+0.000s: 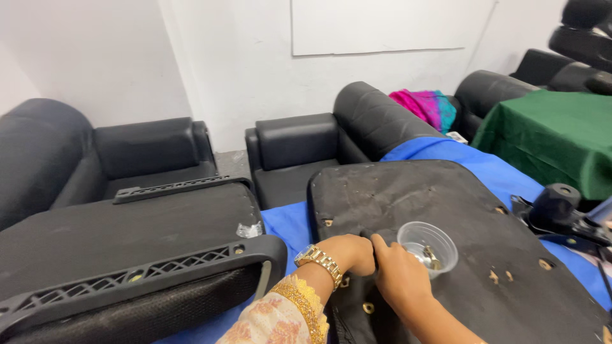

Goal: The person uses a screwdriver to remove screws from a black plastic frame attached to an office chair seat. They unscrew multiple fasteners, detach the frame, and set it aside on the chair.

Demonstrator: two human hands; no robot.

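A black seat pan (446,210) lies upside down on a blue cloth (284,223), with brass screw holes showing along its edges. My left hand (347,251), with a gold watch on the wrist and an embroidered sleeve behind it, is closed in a fist on the pan's near left part. My right hand (398,274) lies right beside it, thumb stretched toward the left fist and fingers curled against a clear plastic cup (428,245) that holds a few metal screws. Whatever sits between the two hands is hidden.
A black mesh chair back (127,267) lies at the left. Black armchairs (299,146) line the white wall. A green-covered table (548,134) stands at the right, a black chair mechanism (561,210) lies on the blue cloth, and a pink and teal cloth (424,105) rests on a sofa.
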